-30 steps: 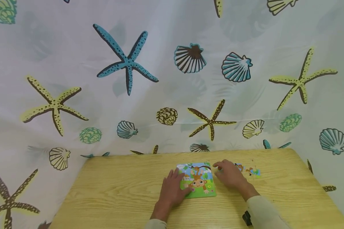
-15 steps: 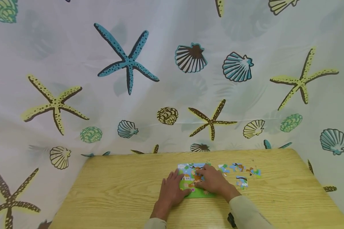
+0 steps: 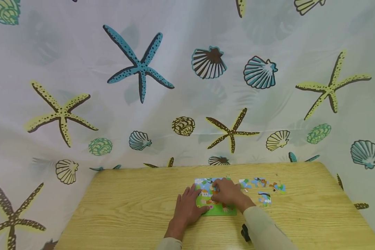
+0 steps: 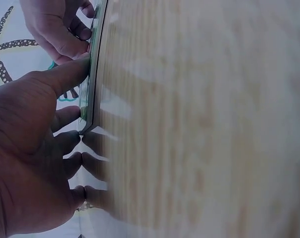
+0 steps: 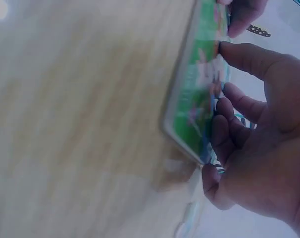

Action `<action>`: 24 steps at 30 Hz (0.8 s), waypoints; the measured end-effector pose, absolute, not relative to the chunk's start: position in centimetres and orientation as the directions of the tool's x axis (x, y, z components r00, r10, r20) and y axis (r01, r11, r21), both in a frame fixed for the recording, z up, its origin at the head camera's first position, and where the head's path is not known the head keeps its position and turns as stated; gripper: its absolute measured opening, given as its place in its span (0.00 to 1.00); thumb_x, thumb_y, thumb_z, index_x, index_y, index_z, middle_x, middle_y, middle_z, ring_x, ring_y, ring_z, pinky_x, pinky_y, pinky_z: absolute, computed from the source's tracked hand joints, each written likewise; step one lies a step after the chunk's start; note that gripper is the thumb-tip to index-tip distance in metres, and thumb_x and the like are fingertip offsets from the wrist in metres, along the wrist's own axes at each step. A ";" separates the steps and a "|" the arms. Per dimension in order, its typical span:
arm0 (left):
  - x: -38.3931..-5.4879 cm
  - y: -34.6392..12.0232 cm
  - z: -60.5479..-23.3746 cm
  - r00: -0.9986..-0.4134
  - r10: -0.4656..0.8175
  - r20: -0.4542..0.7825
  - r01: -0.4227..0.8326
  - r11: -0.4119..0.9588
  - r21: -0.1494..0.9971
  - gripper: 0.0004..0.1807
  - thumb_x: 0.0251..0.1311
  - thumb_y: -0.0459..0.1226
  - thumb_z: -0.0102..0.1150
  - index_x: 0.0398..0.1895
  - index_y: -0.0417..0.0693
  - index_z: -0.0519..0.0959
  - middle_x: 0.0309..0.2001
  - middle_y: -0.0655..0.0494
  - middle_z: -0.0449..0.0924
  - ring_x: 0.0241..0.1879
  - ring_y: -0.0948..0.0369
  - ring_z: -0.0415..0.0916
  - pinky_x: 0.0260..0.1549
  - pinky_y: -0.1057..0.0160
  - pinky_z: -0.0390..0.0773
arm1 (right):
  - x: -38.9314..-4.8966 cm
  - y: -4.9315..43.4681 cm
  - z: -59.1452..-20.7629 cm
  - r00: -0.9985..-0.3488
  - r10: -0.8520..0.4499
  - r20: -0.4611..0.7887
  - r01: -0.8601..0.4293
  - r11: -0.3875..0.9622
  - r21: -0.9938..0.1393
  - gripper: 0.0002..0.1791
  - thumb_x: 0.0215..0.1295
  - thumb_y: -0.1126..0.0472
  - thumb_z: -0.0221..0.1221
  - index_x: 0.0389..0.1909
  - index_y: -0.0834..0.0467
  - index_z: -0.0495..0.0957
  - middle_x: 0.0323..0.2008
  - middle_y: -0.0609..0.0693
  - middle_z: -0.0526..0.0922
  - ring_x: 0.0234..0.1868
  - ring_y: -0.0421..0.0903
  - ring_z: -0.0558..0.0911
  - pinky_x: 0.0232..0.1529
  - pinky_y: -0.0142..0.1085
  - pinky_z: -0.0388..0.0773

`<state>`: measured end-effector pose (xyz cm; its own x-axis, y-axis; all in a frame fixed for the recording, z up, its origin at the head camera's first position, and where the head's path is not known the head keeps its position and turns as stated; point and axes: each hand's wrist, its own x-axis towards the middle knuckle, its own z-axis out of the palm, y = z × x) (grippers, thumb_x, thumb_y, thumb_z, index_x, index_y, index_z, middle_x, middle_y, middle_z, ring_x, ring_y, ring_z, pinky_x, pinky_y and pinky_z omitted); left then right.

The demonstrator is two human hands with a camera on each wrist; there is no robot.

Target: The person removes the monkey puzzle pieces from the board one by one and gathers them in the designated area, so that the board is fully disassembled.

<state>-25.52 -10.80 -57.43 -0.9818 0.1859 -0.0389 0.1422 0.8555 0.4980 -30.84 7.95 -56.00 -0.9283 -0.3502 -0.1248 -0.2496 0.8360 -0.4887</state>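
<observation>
A square jigsaw puzzle board [image 3: 217, 211] with a cartoon monkey picture and green grass lies on the wooden table. My left hand [image 3: 187, 207] rests at its left side, thumb on the lower edge and fingers spread along the side; the left wrist view shows this hand [image 4: 31, 144] from the palm side. Over the board's upper right part, my right hand [image 3: 229, 192] pinches a small puzzle piece [image 5: 218, 74] between thumb and fingertips, close against the board. That hand [image 5: 269, 114] hides much of the picture in the head view, and most of the piece.
Loose puzzle pieces lie right of the board: one pair [image 3: 260, 182] at the back, another piece [image 3: 278, 187] farther right, and one [image 3: 264, 198] nearer. A patterned curtain [image 3: 181, 86] with starfish and shells hangs behind the wooden table [image 3: 128, 208].
My right hand has moved left from beside the loose pieces onto the board, then shifted slightly there with its fingers more curled. The left hand stays in place at the board's side.
</observation>
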 end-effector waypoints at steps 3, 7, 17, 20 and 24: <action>-25.5 -10.8 -57.2 -0.982 0.183 -0.039 0.139 0.852 0.504 0.40 0.53 0.58 0.66 0.66 0.48 0.70 0.74 0.44 0.58 0.73 0.42 0.53 0.67 0.31 0.52 | -31.3 7.9 -55.5 -0.921 -0.337 -0.197 -0.202 0.843 -0.499 0.18 0.55 0.50 0.67 0.46 0.50 0.78 0.39 0.46 0.77 0.38 0.45 0.76 0.46 0.63 0.68; -25.5 -10.7 -57.1 -0.983 0.180 -0.049 0.129 0.845 0.519 0.40 0.52 0.58 0.66 0.65 0.48 0.71 0.74 0.44 0.58 0.73 0.42 0.53 0.68 0.32 0.51 | -31.5 7.9 -55.3 -0.912 -0.332 -0.239 -0.179 0.849 -0.497 0.15 0.53 0.52 0.67 0.41 0.47 0.79 0.41 0.44 0.77 0.39 0.45 0.76 0.46 0.62 0.68; -25.9 -10.8 -57.2 -0.984 0.163 -0.066 0.106 0.849 0.518 0.39 0.53 0.57 0.66 0.66 0.49 0.70 0.74 0.45 0.57 0.74 0.42 0.52 0.69 0.32 0.50 | -31.6 7.3 -55.1 -0.920 -0.319 -0.227 -0.168 0.846 -0.506 0.29 0.45 0.48 0.74 0.50 0.51 0.79 0.37 0.43 0.82 0.44 0.49 0.80 0.51 0.66 0.64; -25.8 -10.7 -57.2 -0.985 0.163 -0.060 0.107 0.841 0.530 0.39 0.53 0.56 0.67 0.65 0.49 0.71 0.74 0.45 0.58 0.74 0.41 0.52 0.69 0.32 0.49 | -31.9 7.2 -55.1 -0.922 -0.293 -0.253 -0.140 0.862 -0.487 0.28 0.44 0.48 0.75 0.48 0.50 0.78 0.40 0.45 0.81 0.47 0.51 0.80 0.56 0.71 0.62; -25.6 -10.6 -57.2 -0.986 0.158 -0.055 0.104 0.838 0.536 0.39 0.52 0.55 0.68 0.65 0.48 0.71 0.73 0.44 0.59 0.73 0.41 0.53 0.68 0.32 0.50 | -31.7 7.0 -54.9 -0.917 -0.297 -0.265 -0.123 0.845 -0.521 0.27 0.45 0.52 0.75 0.46 0.52 0.74 0.33 0.45 0.80 0.38 0.48 0.79 0.57 0.70 0.60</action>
<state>-25.65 -10.61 -57.22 -0.9859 0.1581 -0.0554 0.1043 0.8379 0.5358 -31.74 7.04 -54.90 -0.9171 -0.2975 -0.2653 -0.1232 0.8446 -0.5211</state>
